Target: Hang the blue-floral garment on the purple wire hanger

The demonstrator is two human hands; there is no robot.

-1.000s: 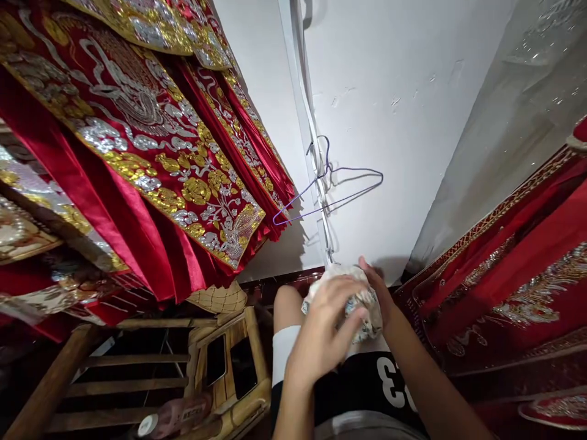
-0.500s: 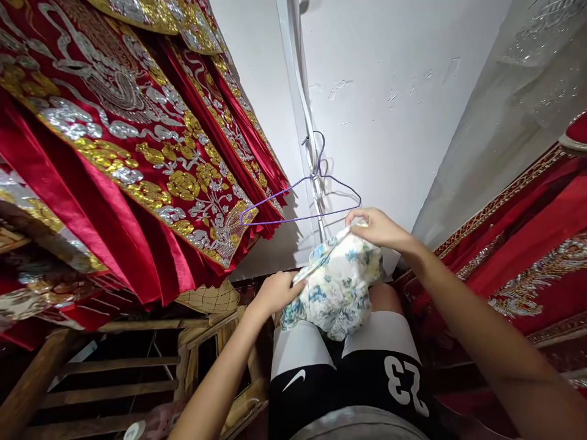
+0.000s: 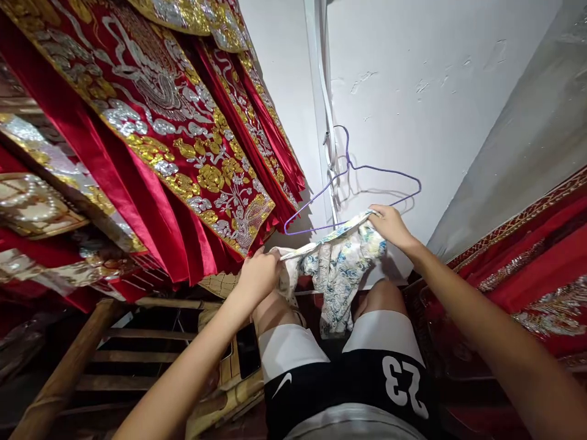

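A white cloth garment [image 3: 342,266] with a blue and yellow floral print is stretched between my hands, its lower part hanging in folds above my knees. My left hand [image 3: 260,273] is closed on one end of its upper edge. On the other end, my right hand [image 3: 389,225] pinches the same edge. Just behind the garment hangs a purple wire hanger [image 3: 351,168], its hook at a white strip on the wall. The garment's edge overlaps the hanger's bottom bar; whether they touch I cannot tell. The garment's exact kind is hard to make out.
Red embroidered drapes [image 3: 197,146] with gold and silver sequins hang at the left. More red beaded fabric [image 3: 541,269] is on the right. A bamboo chair [image 3: 137,342] stands at lower left, with a dark phone-like object [image 3: 248,348] on it. Behind is a white wall [image 3: 394,73].
My left hand has moved left and up, and the bunched garment is now spread out with its upper edge pulled straight. The view has shifted, and the hanger appears farther right and tilted.
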